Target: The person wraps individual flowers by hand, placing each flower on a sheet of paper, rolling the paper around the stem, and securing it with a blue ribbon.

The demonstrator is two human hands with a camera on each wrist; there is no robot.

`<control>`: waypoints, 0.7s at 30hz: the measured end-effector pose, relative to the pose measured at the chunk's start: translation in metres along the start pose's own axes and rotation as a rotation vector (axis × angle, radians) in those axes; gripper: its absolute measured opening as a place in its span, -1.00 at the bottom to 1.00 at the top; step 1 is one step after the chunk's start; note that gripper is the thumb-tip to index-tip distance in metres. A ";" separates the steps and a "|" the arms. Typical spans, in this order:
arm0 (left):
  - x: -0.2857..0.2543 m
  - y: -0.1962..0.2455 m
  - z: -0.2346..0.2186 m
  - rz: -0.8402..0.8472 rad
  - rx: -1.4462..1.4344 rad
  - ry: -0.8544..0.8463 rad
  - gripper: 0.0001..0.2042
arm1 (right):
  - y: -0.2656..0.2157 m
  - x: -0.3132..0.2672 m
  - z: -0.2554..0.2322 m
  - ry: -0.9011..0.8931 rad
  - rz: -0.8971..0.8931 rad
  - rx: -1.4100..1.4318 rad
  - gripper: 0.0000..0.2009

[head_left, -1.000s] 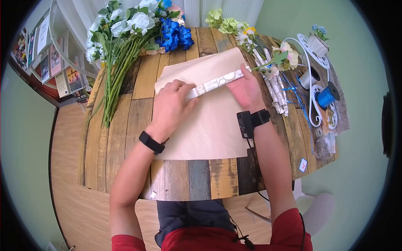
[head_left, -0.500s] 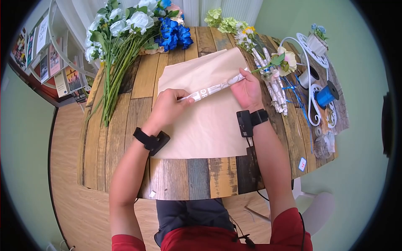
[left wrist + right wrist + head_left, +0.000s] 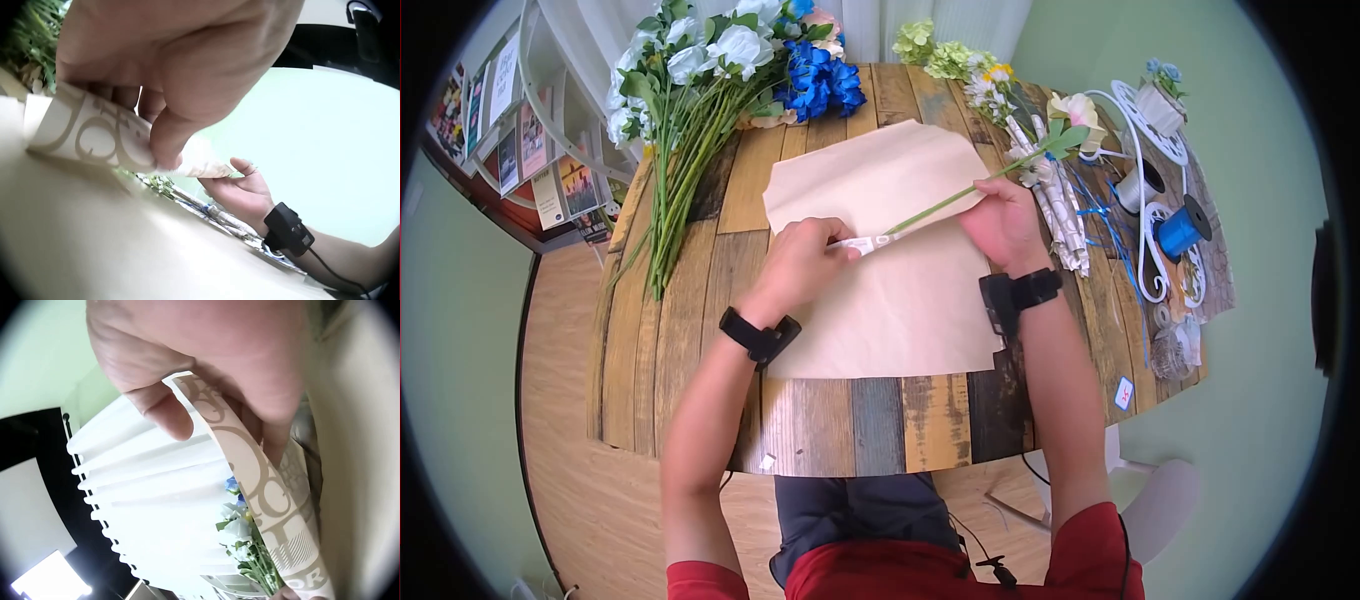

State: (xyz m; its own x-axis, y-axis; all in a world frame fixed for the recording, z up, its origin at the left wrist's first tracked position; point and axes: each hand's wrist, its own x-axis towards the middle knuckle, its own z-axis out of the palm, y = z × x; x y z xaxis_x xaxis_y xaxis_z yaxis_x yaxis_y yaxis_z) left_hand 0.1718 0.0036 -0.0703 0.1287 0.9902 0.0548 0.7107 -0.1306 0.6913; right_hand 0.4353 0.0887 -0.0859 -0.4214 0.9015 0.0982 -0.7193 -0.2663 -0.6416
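A sheet of beige wrapping paper (image 3: 880,310) with a printed underside lies on the wooden table. My left hand (image 3: 800,260) pinches its turned-up edge at the left, thumb over the printed paper (image 3: 100,134). A long green stem (image 3: 945,208) runs along the fold, its lower end hidden in it, and carries a cream flower (image 3: 1078,113) past the right edge. My right hand (image 3: 1008,225) supports the paper's right end, fingers behind it. In the right wrist view its thumb (image 3: 172,419) stands apart from the printed side.
White roses (image 3: 735,50) and blue flowers (image 3: 815,82) with long stems lie at the back left. To the right are a paper-wrapped bouquet (image 3: 1055,215), a blue ribbon spool (image 3: 1178,232), a white ribbon spool (image 3: 1138,187) and a white metal stand (image 3: 1142,240).
The rolled printed paper has loosened and opened toward the right, exposing the green stem. My right hand has shifted slightly right and down, while my left hand keeps its pinch.
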 end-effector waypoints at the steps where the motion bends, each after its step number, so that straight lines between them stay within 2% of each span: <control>1: -0.002 -0.003 -0.001 0.036 0.045 -0.023 -0.81 | -0.004 -0.005 0.004 0.004 0.107 -0.082 -0.56; 2: -0.005 -0.005 -0.002 0.072 0.089 -0.045 -0.82 | -0.010 -0.011 0.008 0.004 0.113 -0.082 -0.56; 4: -0.012 -0.005 -0.004 0.071 0.133 -0.058 -0.83 | -0.025 -0.027 0.019 0.193 0.413 -0.693 -0.62; 5: -0.015 -0.005 -0.006 0.076 0.178 -0.068 -0.85 | -0.030 -0.035 0.025 0.191 0.415 -0.699 -0.62; 7: -0.020 -0.007 -0.006 0.064 0.200 -0.063 -0.85 | -0.038 -0.051 0.047 0.041 0.566 -1.395 -0.70; 8: -0.023 -0.009 -0.005 0.054 0.228 -0.063 -0.85 | -0.039 -0.055 0.067 0.036 0.571 -1.688 -0.74; 9: -0.024 -0.011 -0.005 0.051 0.223 -0.058 -0.85 | -0.033 -0.060 0.069 0.031 0.574 -1.694 -0.74; 11: -0.028 -0.015 -0.005 0.065 0.215 -0.052 -0.85 | -0.018 -0.070 0.063 -0.368 -0.339 -2.020 -0.69; 12: -0.030 -0.016 -0.005 0.064 0.215 -0.050 -0.85 | -0.008 -0.069 0.065 -0.397 -0.528 -2.069 -0.64; 13: -0.033 -0.016 -0.005 0.066 0.204 -0.049 -0.84 | -0.001 -0.066 0.061 -0.400 -0.531 -2.069 -0.64; 15: -0.039 -0.018 -0.005 0.068 0.194 -0.042 -0.84 | 0.009 -0.056 0.048 -0.609 -0.571 -2.203 -0.72; 16: -0.041 -0.021 -0.004 0.063 0.180 -0.040 -0.84 | 0.013 -0.052 0.043 -0.614 -0.577 -2.204 -0.72; 18: -0.045 -0.025 -0.004 0.058 0.167 -0.027 -0.84 | 0.018 -0.044 0.041 -0.534 -0.232 -2.214 -0.83; 21: -0.055 -0.027 -0.005 0.113 0.198 0.067 -0.84 | 0.020 -0.046 0.044 -0.579 -0.167 -2.069 -0.86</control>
State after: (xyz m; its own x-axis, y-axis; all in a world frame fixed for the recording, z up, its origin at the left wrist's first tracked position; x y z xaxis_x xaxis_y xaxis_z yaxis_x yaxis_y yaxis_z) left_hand 0.1422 -0.0466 -0.0880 0.1736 0.9690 0.1759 0.8169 -0.2415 0.5238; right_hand 0.4164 0.0273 -0.0698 -0.7992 0.5869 0.1296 0.5445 0.7983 -0.2572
